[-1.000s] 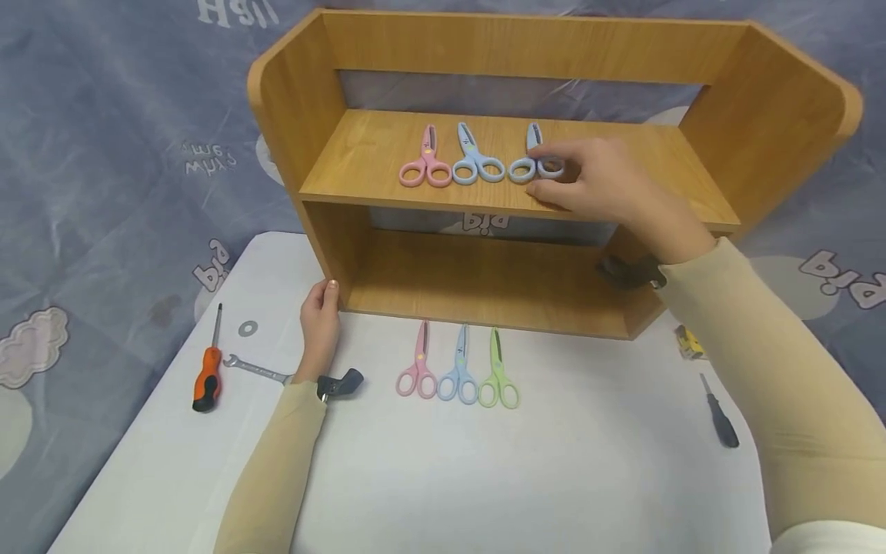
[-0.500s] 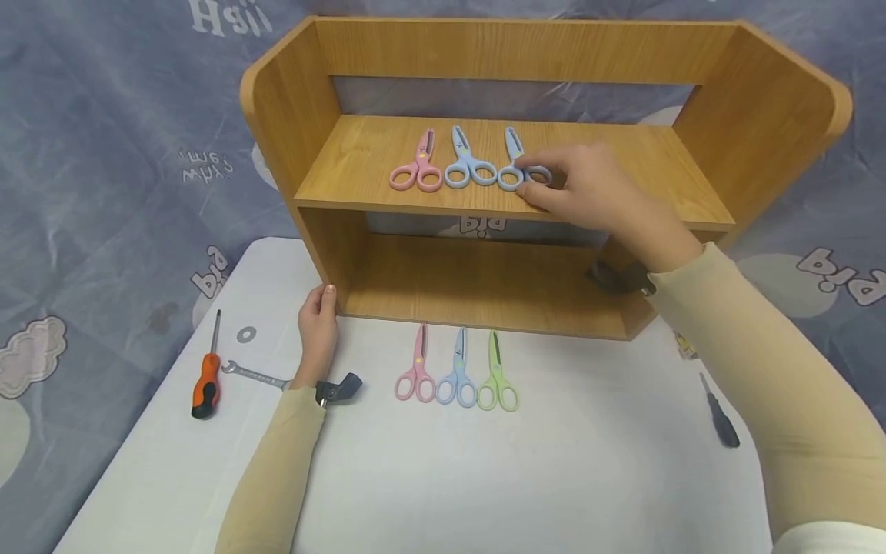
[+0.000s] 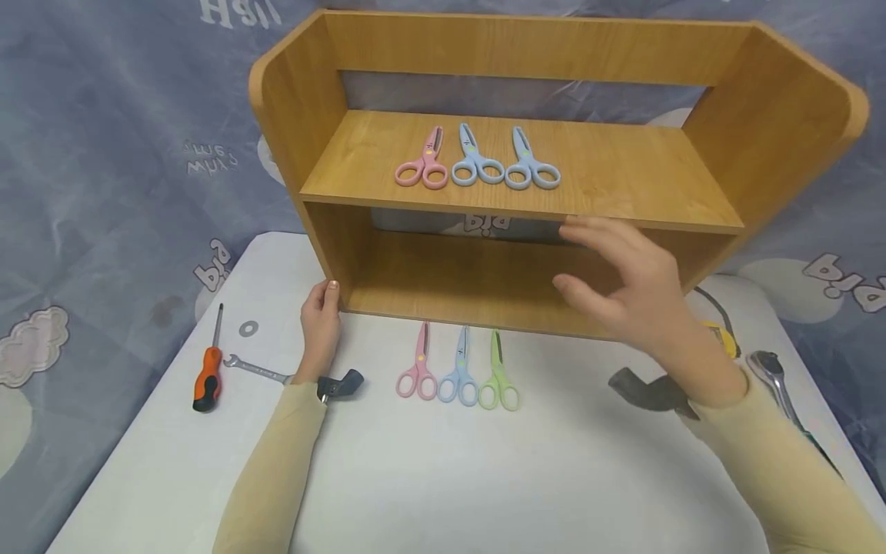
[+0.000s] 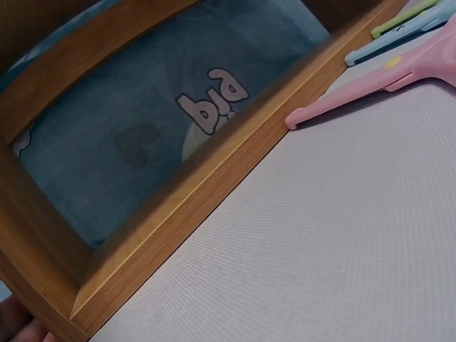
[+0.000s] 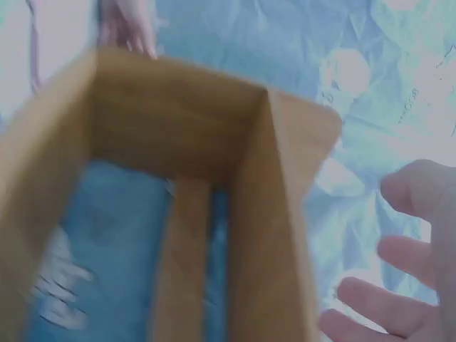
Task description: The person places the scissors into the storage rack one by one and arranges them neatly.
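My left hand (image 3: 321,327) grips the lower left front corner of the wooden shelf (image 3: 512,204); in the left wrist view its fingers (image 4: 21,324) show at the outer side of the panel. My right hand (image 3: 633,288) hangs in front of the lower compartment, fingers spread and holding nothing. On the upper board lie pink scissors (image 3: 429,154), blue scissors (image 3: 467,146) and a second blue pair (image 3: 522,150), side by side, blades to the back. A row of pink scissors (image 3: 421,354), blue scissors (image 3: 461,362) and green scissors (image 3: 496,369) lies on the table before the shelf.
On the white table (image 3: 526,477), left, are an orange screwdriver (image 3: 211,369), a washer (image 3: 248,328) and a wrench (image 3: 256,369). A yellow tape measure (image 3: 725,338) and a ratchet wrench (image 3: 778,381) lie at the right, partly behind my right arm. A patterned cloth (image 3: 124,154) hangs behind.
My right hand has slid the right-hand blue scissors left beside the other blue pair, let go and come down toward me. My left hand stays at the shelf corner.
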Available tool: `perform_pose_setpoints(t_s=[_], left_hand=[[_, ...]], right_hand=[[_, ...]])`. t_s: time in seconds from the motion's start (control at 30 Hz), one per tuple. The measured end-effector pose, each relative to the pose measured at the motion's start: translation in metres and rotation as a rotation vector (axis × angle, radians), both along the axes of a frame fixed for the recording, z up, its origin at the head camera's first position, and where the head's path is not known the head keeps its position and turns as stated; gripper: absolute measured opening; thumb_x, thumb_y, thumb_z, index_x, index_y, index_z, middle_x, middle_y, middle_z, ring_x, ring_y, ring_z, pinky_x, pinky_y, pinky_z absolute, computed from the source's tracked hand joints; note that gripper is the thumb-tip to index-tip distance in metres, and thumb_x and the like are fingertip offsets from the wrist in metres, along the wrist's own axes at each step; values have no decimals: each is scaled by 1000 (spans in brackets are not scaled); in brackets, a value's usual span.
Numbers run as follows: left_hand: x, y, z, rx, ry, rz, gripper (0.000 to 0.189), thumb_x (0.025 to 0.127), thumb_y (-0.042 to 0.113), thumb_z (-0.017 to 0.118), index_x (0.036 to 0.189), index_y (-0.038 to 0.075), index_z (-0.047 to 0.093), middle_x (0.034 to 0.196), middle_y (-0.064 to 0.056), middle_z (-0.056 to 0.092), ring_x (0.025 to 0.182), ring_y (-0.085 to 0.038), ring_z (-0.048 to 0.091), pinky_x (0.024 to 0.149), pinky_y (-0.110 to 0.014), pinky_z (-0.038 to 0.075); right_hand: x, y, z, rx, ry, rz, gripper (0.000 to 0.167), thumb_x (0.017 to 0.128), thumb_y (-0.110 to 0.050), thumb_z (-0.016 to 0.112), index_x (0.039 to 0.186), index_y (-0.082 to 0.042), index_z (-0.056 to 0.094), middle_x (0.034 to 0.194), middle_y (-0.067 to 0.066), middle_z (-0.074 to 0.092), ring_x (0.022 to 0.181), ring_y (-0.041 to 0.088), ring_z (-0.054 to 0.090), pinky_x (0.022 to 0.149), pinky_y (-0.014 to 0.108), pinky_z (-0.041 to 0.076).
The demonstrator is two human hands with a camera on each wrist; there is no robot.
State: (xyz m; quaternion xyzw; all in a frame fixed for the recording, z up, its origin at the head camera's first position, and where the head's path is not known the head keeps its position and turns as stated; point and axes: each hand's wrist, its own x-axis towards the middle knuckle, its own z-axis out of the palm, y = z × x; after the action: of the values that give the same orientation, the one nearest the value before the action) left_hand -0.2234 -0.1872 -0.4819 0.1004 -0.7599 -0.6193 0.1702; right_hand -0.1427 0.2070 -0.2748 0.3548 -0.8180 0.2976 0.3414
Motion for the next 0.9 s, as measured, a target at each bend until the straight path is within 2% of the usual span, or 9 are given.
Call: perform_pose_setpoints(t_s=[0.1,0.17,0.27,0.33,0.4,0.53,0.73,0.9], left_hand=[[1,-3,1,-8,9,13,50,108,38,47,139,0,56,140,-21,59,132,-33,53,112,-48,43],[1,-4,0,-5,3,16,50,108,38,46,140,0,55,141,-21,59,133,-33,53,113,-48,43],[2,-4,-2,1,-12,10,52,108,39,47,141,0,55,142,-21,58,135,-33,52,114,-48,42],[3,-4,-3,-1,-19,13,52,108,40,47,140,1,55,142,-20,58,135,-33,52,114,-47,42],[3,-4,-3,-3,-19,15,52,107,41,47,140,1,56,142,-20,59,134,-33,53,113,-48,43],[3,-2,-2,-2,-13,19,51,107,41,46,140,2,56,141,-19,59,133,-32,53,112,-48,43],[3,-1,0,-9,-19,10,52,108,41,46,141,2,55,143,-19,58,136,-32,52,114,-47,43],[2,0,2,-15,-10,5,51,108,41,46,139,2,57,140,-19,60,131,-32,54,111,-47,44]], right_hand=[[18,4,-34,37,-92,39,42,86,-25,76,121,-2,71,126,19,71,116,36,64,110,9,36],[28,7,-57,83,-187,25,43,80,-13,78,121,-5,71,125,15,71,116,33,65,108,6,34],[40,10,-91,124,-317,-32,45,76,-6,82,120,-9,72,122,9,73,114,29,67,104,2,33],[46,11,-110,127,-374,-47,44,77,-6,83,119,-10,72,120,7,74,113,28,68,103,1,34],[49,12,-124,110,-393,-40,43,77,-5,83,118,-9,72,119,7,74,112,28,68,103,2,35],[52,11,-138,78,-410,-9,41,78,-3,82,117,-9,72,117,6,75,111,26,68,103,4,37],[57,10,-146,88,-497,6,37,81,-4,80,118,-8,72,115,3,75,109,22,69,98,9,45],[59,7,-155,129,-577,-6,37,84,-9,80,120,-7,71,118,2,74,113,24,68,98,29,54]])
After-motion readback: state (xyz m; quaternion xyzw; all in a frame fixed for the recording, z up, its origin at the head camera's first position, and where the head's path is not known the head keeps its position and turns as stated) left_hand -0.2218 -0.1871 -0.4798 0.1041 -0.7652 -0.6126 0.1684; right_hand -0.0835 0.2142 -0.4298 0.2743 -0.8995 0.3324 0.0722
